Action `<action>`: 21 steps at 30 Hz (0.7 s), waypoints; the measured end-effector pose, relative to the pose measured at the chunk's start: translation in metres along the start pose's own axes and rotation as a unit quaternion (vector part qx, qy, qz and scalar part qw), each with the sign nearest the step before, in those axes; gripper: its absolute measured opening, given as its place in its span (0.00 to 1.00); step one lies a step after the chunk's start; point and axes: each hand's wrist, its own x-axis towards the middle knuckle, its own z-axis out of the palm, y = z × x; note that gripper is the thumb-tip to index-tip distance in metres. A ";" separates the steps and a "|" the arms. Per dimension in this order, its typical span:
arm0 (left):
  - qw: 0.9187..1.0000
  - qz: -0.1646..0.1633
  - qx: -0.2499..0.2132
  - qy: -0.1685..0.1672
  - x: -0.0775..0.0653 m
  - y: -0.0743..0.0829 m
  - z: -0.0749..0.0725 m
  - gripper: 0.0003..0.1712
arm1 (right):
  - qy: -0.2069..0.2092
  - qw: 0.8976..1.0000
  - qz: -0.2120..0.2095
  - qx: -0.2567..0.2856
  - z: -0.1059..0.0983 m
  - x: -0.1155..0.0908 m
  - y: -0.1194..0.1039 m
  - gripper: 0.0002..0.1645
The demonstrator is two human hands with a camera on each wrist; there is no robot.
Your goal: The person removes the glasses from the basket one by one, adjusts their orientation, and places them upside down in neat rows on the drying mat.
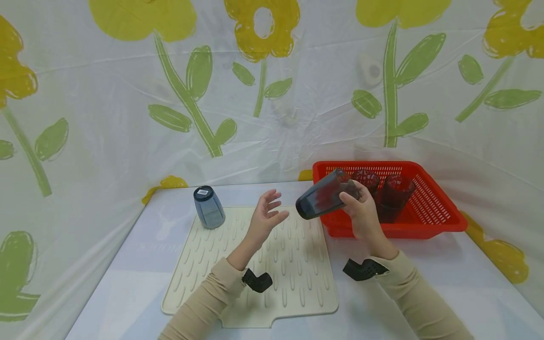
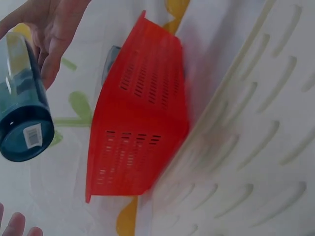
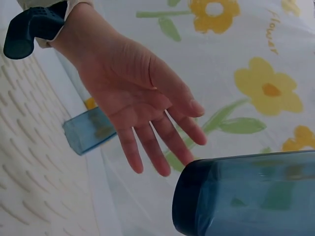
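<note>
My right hand (image 1: 363, 215) grips a blue tumbler (image 1: 320, 196) near its rim. The tumbler is tilted, its dark base pointing left and down, in front of the red basket's left end. A barcode sticker shows on that base in the left wrist view, where the right hand (image 2: 54, 29) holds the other end. My left hand (image 1: 263, 219) is raised over the ribbed drying mat (image 1: 293, 283), fingers spread and holding nothing. In the right wrist view, the left hand's palm (image 3: 133, 88) faces the tumbler's base (image 3: 189, 196). Another blue tumbler (image 1: 209, 208) stands upside down on the mat's far left corner.
At the back right sits a red perforated basket (image 1: 425, 231) with tumblers (image 1: 397, 193) inside. The cream mat lies on a white table (image 1: 127, 283). A white flower-print sheet (image 1: 318, 94) hangs behind and along the sides.
</note>
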 end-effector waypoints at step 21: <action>0.996 -0.058 -0.019 -0.057 -0.013 -0.017 0.018 0.48 | -0.001 0.998 0.054 0.013 0.020 -0.011 0.024 0.23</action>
